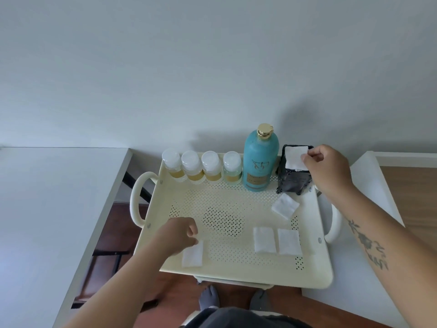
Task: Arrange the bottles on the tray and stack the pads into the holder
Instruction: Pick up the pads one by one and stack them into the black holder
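A white pad (295,159) is pinched by the right hand (328,169) over the black holder (294,182), right of centre. A second pad (192,255) is pinched by the left hand (179,235) at the cream tray (236,272)'s lower left, with a row of bottles (211,168) lined up behind.

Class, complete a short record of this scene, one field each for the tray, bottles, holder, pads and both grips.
tray: cream perforated tray
small bottles: four small bottles in a row, far edge
large bottle: teal bottle, gold cap, upright beside them
holder: black holder, far right corner
loose pads: near-left pad; centre pad; near-right pad; pad by the holder
right grip: pinches held pad at the holder's opening
left grip: pinches the near-left pad
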The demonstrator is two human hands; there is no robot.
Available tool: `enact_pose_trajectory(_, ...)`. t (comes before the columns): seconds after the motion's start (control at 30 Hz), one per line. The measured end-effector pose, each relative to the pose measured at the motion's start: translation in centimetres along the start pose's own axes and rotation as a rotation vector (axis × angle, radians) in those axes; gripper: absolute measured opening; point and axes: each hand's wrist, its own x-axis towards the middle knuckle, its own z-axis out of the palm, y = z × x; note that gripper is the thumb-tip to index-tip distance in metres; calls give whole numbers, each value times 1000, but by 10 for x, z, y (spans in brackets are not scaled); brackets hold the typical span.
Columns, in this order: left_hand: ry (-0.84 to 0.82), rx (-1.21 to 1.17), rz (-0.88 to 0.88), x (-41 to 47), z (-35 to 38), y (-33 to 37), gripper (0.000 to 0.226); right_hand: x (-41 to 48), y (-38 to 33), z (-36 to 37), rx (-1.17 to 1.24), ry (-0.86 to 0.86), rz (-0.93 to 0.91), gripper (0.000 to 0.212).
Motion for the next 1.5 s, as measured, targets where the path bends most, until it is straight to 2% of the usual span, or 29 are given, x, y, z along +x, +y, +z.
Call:
enact_pose_trajectory(0.1,8,45,1,0,9,-4,23,-4,4,2,-95,82,-77,18)
enact_pose_trajectory(0.2,42,71,8,0,14,-6,25,-13,6,3,-249,208,-257,20)
enact_pose_trajectory(0.37,34,102,-12,1,18,-9,22,-24,11,4,-455,116,-535,16)
enact_pose_trajectory(0.47,26,113,-17,1,19,-9,15,-26,14,6,-545,100,-566,16)
enact_pose_trajectory(0.63,66,103,34,-1,14,-6,6,-26,15,5,-646,45,-520,43)
enact_pose_trajectory(0.77,126,8,127,-2,6,1,11,-24,16,7,-716,-4,-495,50)
enact_pose_trajectory(0.87,164,-131,162,-3,0,14,11,-23,16,7,-680,23,-494,43)
enact_pose_trajectory(1.0,193,-395,181,-1,-8,41,8,-24,17,5,-643,58,-499,44)
enact_pose_trajectory(1.17,160,-684,210,2,-18,75,8,-24,20,7,-680,27,-487,51)
enact_pose_trajectory(1.23,154,-753,220,5,-21,87,4,-27,18,6,-634,34,-499,46)
enact_pose_trajectory(1.37,140,-811,266,10,-24,107,4,-52,5,7,-381,46,-503,30)
enact_pose_trajectory(1.5,94,-777,329,16,-24,125,6,-83,-2,13,50,-268,-275,24)
